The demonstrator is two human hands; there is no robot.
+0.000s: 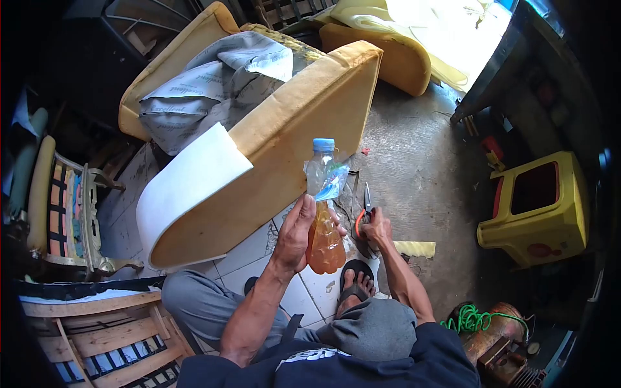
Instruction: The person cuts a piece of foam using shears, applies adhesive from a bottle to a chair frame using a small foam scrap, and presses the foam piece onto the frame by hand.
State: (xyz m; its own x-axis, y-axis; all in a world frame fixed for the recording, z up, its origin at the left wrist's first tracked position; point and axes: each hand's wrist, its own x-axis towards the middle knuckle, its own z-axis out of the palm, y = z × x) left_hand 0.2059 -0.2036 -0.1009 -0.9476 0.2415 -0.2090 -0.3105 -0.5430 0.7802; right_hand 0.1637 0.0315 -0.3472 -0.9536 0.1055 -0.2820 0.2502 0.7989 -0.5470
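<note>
My left hand is closed around the side of a clear plastic bottle with a blue cap. The bottle stands upright in front of me, about half full of amber liquid, and its label is partly peeled. Lower to the right, my right hand is closed on the orange handles of a pair of scissors, blades pointing away from me. Part of the handles is hidden by the fingers. Behind the bottle stands a foam-covered sofa frame, with a white padded piece over its near end.
Grey printed fabric lies bunched in the sofa frame. A yellow plastic stool lies on its side at the right. An air compressor with a green coiled hose is at lower right. Wooden frames stand at lower left.
</note>
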